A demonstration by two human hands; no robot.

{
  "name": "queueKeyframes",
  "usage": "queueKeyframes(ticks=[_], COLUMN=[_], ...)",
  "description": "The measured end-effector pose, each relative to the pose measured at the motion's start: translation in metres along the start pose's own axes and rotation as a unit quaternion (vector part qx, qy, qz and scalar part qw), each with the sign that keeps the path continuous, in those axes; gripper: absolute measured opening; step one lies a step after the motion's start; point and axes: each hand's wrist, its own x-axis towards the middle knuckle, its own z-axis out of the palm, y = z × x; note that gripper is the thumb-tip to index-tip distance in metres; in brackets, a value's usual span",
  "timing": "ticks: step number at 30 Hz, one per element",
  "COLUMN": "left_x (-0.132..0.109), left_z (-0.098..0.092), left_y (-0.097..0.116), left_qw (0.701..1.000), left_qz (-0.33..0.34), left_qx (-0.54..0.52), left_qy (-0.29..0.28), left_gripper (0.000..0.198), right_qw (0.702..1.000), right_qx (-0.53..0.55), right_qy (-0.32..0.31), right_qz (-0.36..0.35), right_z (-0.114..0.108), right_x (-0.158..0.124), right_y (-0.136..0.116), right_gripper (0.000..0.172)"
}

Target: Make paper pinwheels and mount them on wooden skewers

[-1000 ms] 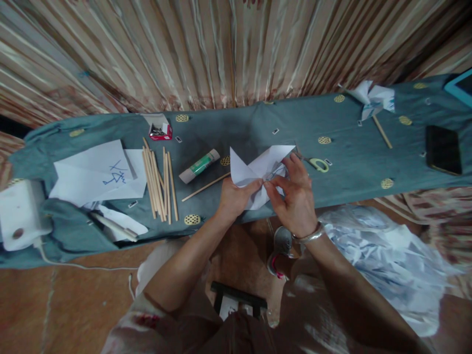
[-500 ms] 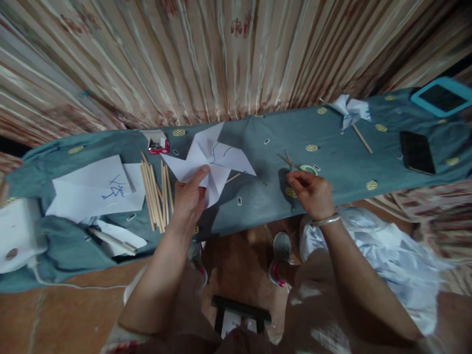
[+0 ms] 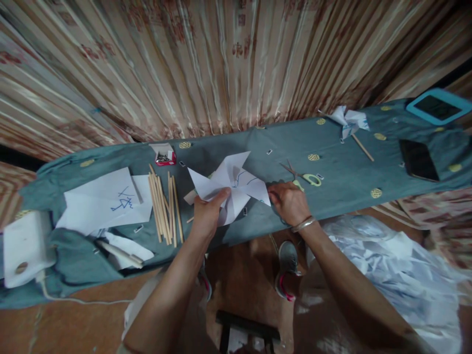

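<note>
My left hand (image 3: 208, 212) is closed on a white paper pinwheel (image 3: 231, 185) with blue pen lines, holding it at its centre above the teal cloth (image 3: 342, 167). My right hand (image 3: 288, 201) rests on the cloth just right of the pinwheel, fingers curled by one of its tips; what they pinch, if anything, is hidden. Green-handled scissors (image 3: 305, 175) lie just beyond my right hand. Several wooden sticks (image 3: 165, 206) lie to the left of my left hand.
White paper sheets (image 3: 106, 200) with a blue sketch lie at the left, a small red pin box (image 3: 164, 156) behind them. A finished pinwheel on a stick (image 3: 350, 123), a dark phone (image 3: 418, 160) and a blue tablet (image 3: 438, 105) sit at the right. Crumpled plastic (image 3: 398, 270) lies below.
The pinwheel left both hands' joint grip; my left hand carried it left, then back toward the centre. My right hand reached toward the scissors and came back beside the pinwheel.
</note>
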Motion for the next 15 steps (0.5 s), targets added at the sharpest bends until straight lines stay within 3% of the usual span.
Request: queueKeyframes(ticks=[5, 7, 10, 13, 15], left_x=[-0.004, -0.005, -0.006, -0.009, -0.011], left_z=[0.0, 0.001, 0.003, 0.005, 0.008], left_y=[0.002, 0.002, 0.001, 0.001, 0.001], left_qw=[0.996, 0.991, 0.986, 0.981, 0.978], left_qz=[0.032, 0.06, 0.077, 0.075, 0.078], left_qx=[0.086, 0.116, 0.147, 0.176, 0.188], left_qy=[0.0, -0.01, -0.022, -0.034, -0.042], left_gripper=[0.032, 0.027, 0.021, 0.019, 0.019], right_qw=[0.982, 0.947, 0.898, 0.899, 0.921], right_qx=[0.153, 0.276, 0.41, 0.423, 0.379], right_qy=[0.102, 0.132, 0.119, 0.088, 0.083], right_qz=[0.046, 0.095, 0.11, 0.076, 0.038], right_z=[-0.011, -0.026, -0.047, -0.054, -0.051], right_x=[-0.001, -0.001, -0.005, -0.012, -0.015], right_y=[0.006, -0.001, -0.026, -0.054, -0.066], right_gripper=[0.014, 0.012, 0.011, 0.006, 0.007])
